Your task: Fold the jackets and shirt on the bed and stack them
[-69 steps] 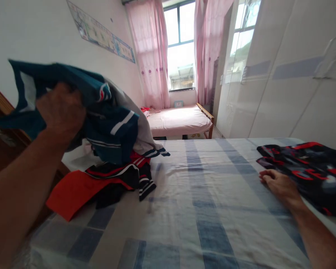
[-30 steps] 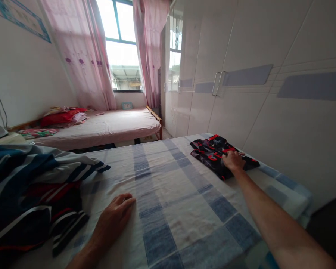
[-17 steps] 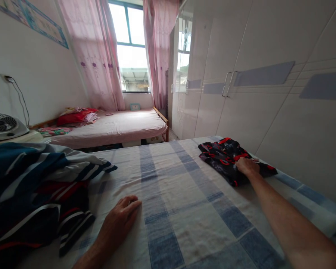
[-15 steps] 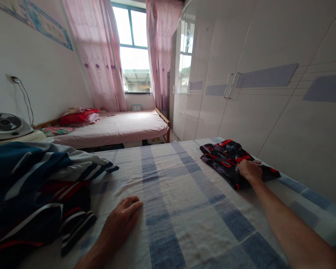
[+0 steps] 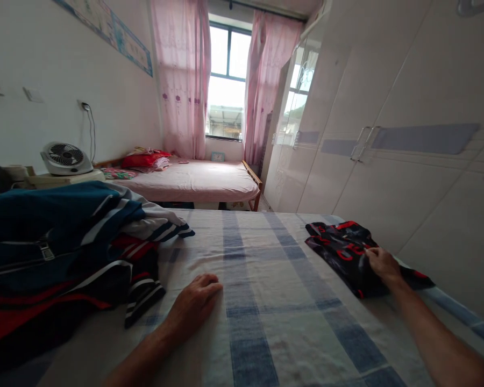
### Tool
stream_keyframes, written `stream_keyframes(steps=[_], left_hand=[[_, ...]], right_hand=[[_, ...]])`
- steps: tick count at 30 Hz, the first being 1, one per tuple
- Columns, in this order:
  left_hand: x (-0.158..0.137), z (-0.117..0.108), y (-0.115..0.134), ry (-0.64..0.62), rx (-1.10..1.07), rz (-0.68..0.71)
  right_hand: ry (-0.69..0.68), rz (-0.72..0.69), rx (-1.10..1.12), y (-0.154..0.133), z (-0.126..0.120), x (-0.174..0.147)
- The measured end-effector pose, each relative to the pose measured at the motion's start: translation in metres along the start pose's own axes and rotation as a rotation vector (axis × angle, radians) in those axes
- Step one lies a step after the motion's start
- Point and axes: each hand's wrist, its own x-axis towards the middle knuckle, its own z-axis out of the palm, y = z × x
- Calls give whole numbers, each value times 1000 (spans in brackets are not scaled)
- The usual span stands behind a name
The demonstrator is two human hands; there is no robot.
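A folded black garment with red print (image 5: 347,263) lies on the far right of the checked bedsheet (image 5: 274,322). On its right part is my right hand (image 5: 383,264), fingers bent and closed on the fabric. My left hand (image 5: 197,295) rests palm down on the sheet near the middle, holding nothing, its fingers loosely bent. To its left is a heap of clothes: a teal and white jacket (image 5: 64,215) with striped cuffs lies over a black and red striped garment (image 5: 141,285).
Tall white wardrobe doors (image 5: 419,183) run along the right side of the bed. A second bed (image 5: 201,177) with a red bundle (image 5: 143,159) stands below the window. At the left, a small fan (image 5: 66,157) sits on a cabinet.
The view has turned left and tilted a little, so the room appears shifted right. My right hand stays on the black garment and my left hand stays on the sheet.
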Motion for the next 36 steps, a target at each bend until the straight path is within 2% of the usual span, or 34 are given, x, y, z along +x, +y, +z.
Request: stream_keyframes(steps=[3,5,6,8,10,13,14,15,17,20,23,25,27,30,33,36], left_hand=[[-1,0,-2,15,-25,-1],[-1,1,-4,24,-46,-5],[-1,2,-5,28,-60,-11],[0,2,-7,52,-95,-31],[0,1,-6,111,-142,-64],[0,-4,-1,253,-205,-127],[0,-6,1,303,-209,-147],[0,-8,3,347,-198,-160],[0,-10,5,399,-142,-161],[1,-5,3,341,-32,-143],[4,2,-1,263,82,-156],[7,3,0,221,153,-121],[13,1,7,150,198,-25],[27,-1,19,33,201,69],[48,3,25,-13,83,-54],[68,9,29,-32,-94,-144]], right_hand=[[83,-116,163,-46,-22,-5],[99,-231,269,-87,-38,-23],[94,-299,319,-109,-45,-38],[34,-521,523,-148,-54,-79],[-77,-683,619,-176,-56,-129],[-339,-951,640,-189,-52,-191],[-377,-1015,633,-185,-51,-203],[-359,-1046,626,-180,-50,-209],[-150,-962,622,-163,-48,-203],[259,-553,600,-127,-39,-160],[432,-179,656,-81,-16,-112],[524,33,651,-48,2,-91],[564,211,618,-20,17,-82],[503,368,594,4,30,-78],[448,425,589,9,35,-76],[439,412,591,9,37,-74]])
